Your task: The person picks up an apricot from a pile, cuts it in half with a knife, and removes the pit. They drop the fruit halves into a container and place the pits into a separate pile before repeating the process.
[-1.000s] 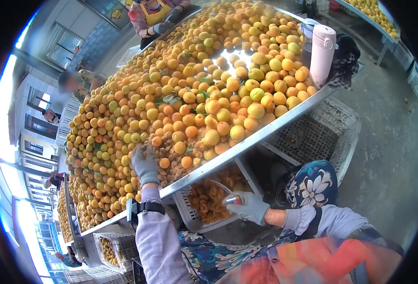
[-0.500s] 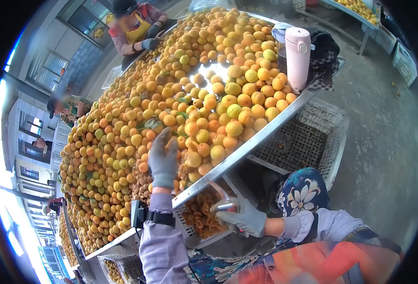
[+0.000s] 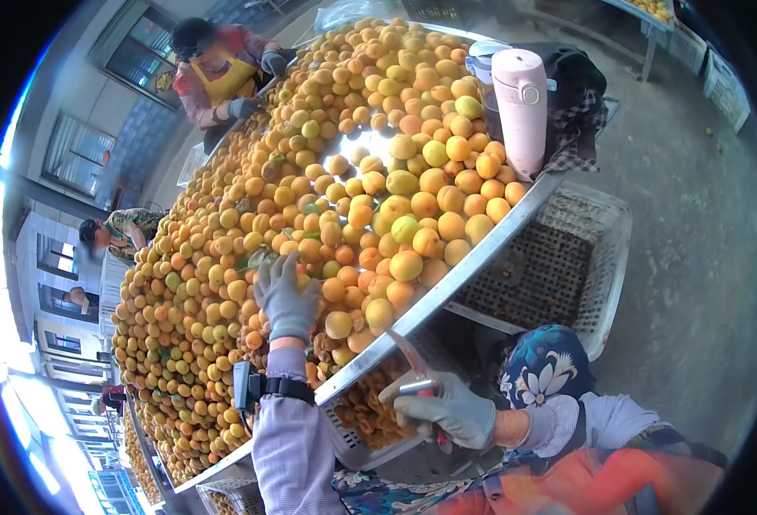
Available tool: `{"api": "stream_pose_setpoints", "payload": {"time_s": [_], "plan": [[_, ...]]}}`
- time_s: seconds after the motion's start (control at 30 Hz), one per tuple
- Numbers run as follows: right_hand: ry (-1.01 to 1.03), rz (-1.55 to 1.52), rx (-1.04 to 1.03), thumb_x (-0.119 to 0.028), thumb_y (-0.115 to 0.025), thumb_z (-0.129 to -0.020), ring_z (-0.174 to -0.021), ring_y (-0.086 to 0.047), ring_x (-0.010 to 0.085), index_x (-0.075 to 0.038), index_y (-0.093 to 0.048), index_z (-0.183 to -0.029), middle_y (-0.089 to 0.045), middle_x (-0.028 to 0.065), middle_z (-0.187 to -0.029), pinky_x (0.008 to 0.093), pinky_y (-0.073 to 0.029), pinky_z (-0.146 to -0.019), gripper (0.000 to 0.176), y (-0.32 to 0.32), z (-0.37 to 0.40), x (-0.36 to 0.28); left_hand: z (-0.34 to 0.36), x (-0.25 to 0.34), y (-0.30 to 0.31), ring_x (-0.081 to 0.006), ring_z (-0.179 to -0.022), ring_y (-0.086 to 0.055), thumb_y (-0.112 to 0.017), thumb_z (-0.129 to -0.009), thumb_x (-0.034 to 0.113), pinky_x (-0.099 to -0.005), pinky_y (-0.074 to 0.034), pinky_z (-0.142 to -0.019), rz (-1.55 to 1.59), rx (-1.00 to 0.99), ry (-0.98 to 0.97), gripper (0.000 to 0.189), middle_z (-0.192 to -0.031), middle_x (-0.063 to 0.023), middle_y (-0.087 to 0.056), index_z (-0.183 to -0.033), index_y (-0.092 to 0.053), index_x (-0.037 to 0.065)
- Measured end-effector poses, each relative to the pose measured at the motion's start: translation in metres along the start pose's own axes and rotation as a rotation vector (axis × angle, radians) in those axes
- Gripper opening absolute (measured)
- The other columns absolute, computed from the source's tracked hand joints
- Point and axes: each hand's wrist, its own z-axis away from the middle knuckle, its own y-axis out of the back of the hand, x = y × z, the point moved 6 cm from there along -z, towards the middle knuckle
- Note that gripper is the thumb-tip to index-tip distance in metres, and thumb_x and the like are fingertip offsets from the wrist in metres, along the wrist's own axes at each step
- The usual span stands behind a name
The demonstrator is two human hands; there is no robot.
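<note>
— Where's the left hand?

— Up on the bench, grey-gloved, fingers spread flat over the apricots near the front rim. It's open and resting on the fruit, not closed round any one of them.

— And the right hand?

— Lower down, below the rim, fist closed on a knife. The blade sticks up towards the bench edge.

— What's on the left wrist?

— A black strap with a small dark box on it, over a striped sleeve.

— What's under the bench?

— A white crate, just beside the knife hand, with cut fruit in it. A second crate with a dark mesh floor sits further right on the concrete.

— And the pile itself?

— It's heaped across the whole bench, orange and yellow with a few green ones. At the far right corner a pink flask stands upright against the fruit, with a dark cloth just behind it.

— Anyone else about?

— A person in a yellow apron works at the far side, gloved hands on the fruit. Another person sits off to the left.
</note>
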Motion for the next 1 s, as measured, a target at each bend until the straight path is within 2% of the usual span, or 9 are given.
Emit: {"api": "stream_pose_setpoints", "payload": {"time_s": [0.2,0.5,0.57,0.67,0.8,0.87,0.9,0.93,1.0], "plan": [[-0.01,-0.03,-0.01,-0.021,-0.058,-0.093,-0.057,-0.049,0.0032,-0.005,-0.059,-0.115,-0.058,0.0005,-0.08,0.0162,-0.04,-0.05,0.028,0.005,0.0,-0.002,-0.042,0.069,-0.015,-0.0309,-0.116,-0.05,-0.068,-0.076,0.022,-0.0395,-0.039,-0.1,0.443,0.072,-0.096,0.053,-0.117,-0.0104,-0.059,-0.126,-0.053,0.016],[0.032,0.0,0.053,-0.023,-0.057,-0.093,-0.054,-0.048,0.0031,-0.005,-0.059,-0.114,-0.058,0.0001,-0.077,0.0165,-0.04,-0.049,0.028,0.011,-0.001,-0.014,-0.066,0.089,-0.042,-0.0272,-0.113,-0.053,-0.067,-0.08,0.018,-0.039,-0.042,-0.095,0.324,-0.196,0.029,0.056,-0.12,-0.0096,-0.058,-0.133,-0.049,0.019],[0.013,0.039,0.061,-0.024,-0.057,-0.093,-0.054,-0.048,0.0032,-0.005,-0.059,-0.114,-0.058,0.0001,-0.077,0.0169,-0.039,-0.048,0.028,0.01,0.0,-0.019,-0.045,0.08,-0.027,-0.02,-0.113,-0.052,-0.06,-0.087,0.01,-0.0348,-0.046,-0.092,1.298,-0.3,0.352,0.051,-0.122,-0.0088,-0.054,-0.135,-0.045,0.011],[0.016,0.081,0.051,-0.024,-0.057,-0.092,-0.053,-0.049,0.0037,-0.003,-0.059,-0.113,-0.059,0.0004,-0.076,0.0176,-0.039,-0.045,0.029,0.007,-0.003,-0.018,-0.001,0.075,0.022,-0.0156,-0.113,-0.05,-0.054,-0.09,0.004,-0.0313,-0.048,-0.094,1.64,-0.207,0.433,0.05,-0.122,-0.0096,-0.05,-0.138,-0.038,0.003],[0.167,0.274,0.087,-0.021,-0.06,-0.091,-0.059,-0.049,0.0011,-0.004,-0.059,-0.111,-0.058,-0.003,-0.075,0.0174,-0.039,-0.05,0.027,0.012,-0.017,-0.004,0.089,0.072,0.062,-0.0217,-0.114,-0.051,-0.055,-0.089,0.009,-0.0412,-0.041,-0.103,1.664,-0.105,0.254,0.055,-0.125,-0.0098,-0.049,-0.14,-0.035,0.004],[0.32,0.348,0.03,-0.02,-0.061,-0.09,-0.062,-0.047,-0.0004,-0.005,-0.061,-0.109,-0.055,-0.0056,-0.074,0.0167,-0.037,-0.051,0.024,0.002,-0.018,-0.001,0.133,0.068,0.061,-0.0212,-0.113,-0.052,-0.056,-0.089,0.011,-0.0399,-0.042,-0.102,1.16,-0.154,0.204,0.055,-0.124,-0.0099,-0.049,-0.14,-0.036,0.005],[0.294,0.384,0.013,-0.019,-0.061,-0.09,-0.063,-0.044,-0.0004,-0.006,-0.061,-0.103,-0.052,-0.0066,-0.073,0.017,-0.035,-0.052,0.018,0.0,-0.017,0.006,0.159,0.069,0.057,-0.0209,-0.112,-0.052,-0.058,-0.089,0.013,-0.0387,-0.044,-0.1,1.849,-0.119,0.533,0.056,-0.124,-0.0097,-0.05,-0.14,-0.036,0.006],[0.277,0.392,0.008,-0.019,-0.061,-0.09,-0.063,-0.044,-0.0004,-0.006,-0.061,-0.103,-0.052,-0.0066,-0.073,0.017,-0.035,-0.052,0.018,-0.001,-0.014,0.011,0.179,0.067,0.059,-0.0213,-0.111,-0.053,-0.061,-0.088,0.013,-0.0381,-0.045,-0.098,1.786,-0.156,0.64,0.059,-0.124,-0.0095,-0.051,-0.14,-0.036,0.006],[0.169,0.628,-0.059,-0.019,-0.06,-0.09,-0.063,-0.043,0.0009,-0.006,-0.06,-0.097,-0.05,-0.0063,-0.072,0.019,-0.036,-0.053,0.015,-0.006,-0.01,0.023,0.191,0.079,0.07,-0.0226,-0.11,-0.054,-0.065,-0.085,0.013,-0.0381,-0.046,-0.097,2.01,-0.094,0.384,0.061,-0.125,-0.0099,-0.051,-0.139,-0.037,0.006]]}}
